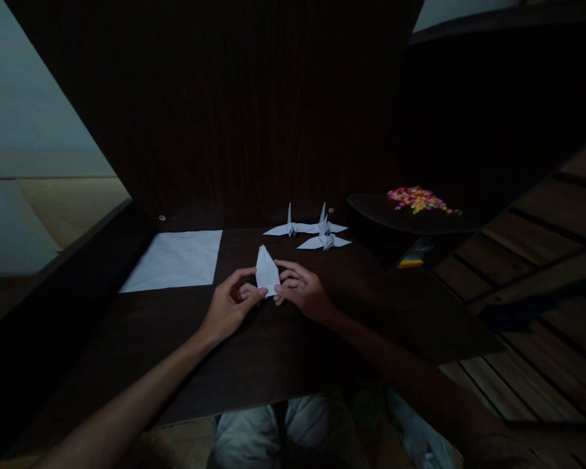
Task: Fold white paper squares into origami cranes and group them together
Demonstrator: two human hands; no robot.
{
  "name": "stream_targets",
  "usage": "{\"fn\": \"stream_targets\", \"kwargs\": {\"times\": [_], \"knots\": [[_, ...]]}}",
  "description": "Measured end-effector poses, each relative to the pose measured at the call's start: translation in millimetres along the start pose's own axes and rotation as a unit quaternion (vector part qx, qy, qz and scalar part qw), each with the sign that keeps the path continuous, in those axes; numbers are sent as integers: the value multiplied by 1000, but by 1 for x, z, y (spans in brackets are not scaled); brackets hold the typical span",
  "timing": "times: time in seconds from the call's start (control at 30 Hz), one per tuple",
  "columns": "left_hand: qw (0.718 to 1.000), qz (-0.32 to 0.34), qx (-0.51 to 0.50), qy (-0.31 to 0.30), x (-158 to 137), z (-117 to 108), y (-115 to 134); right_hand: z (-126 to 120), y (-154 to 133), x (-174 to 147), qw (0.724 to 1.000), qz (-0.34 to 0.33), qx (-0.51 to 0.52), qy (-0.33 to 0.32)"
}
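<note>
Between my two hands is a piece of folded white paper, shaped like a narrow kite with its point away from me and a slit down from the tip. My left hand pinches its lower left edge, thumb on top. My right hand grips the lower right edge the same way, fingers curled behind. Just beyond stand several folded paper cranes with wings spread and necks upright. To the left lies a flat white sheet of paper with faint creases.
The dark wooden desk has a tall back panel and a raised side edge at left. On a rounded shelf at right sits a pile of small pink, red and yellow pieces. Wooden slats show lower right.
</note>
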State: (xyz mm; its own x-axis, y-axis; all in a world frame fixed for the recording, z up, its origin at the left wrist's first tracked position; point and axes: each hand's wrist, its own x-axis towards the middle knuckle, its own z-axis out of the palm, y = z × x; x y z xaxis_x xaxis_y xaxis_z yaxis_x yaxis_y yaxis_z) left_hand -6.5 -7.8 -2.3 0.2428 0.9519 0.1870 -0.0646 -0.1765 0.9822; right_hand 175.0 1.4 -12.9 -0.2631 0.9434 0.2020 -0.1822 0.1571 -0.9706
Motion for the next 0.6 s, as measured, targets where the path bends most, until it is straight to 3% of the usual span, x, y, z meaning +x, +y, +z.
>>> {"fn": "stream_targets", "kwargs": {"times": [0.27, 0.4, 0.6], "knots": [[998, 52, 35, 0, 0, -3, 3, 0, -2, -1, 1000, 17, 22, -10], [995, 46, 87, 4, 0, -7, 7, -3, -4, -1, 1000, 6, 8, -3], [998, 35, 55, 9, 1, -8, 8, -5, -2, -1, 999, 24, 23, -5]]}}
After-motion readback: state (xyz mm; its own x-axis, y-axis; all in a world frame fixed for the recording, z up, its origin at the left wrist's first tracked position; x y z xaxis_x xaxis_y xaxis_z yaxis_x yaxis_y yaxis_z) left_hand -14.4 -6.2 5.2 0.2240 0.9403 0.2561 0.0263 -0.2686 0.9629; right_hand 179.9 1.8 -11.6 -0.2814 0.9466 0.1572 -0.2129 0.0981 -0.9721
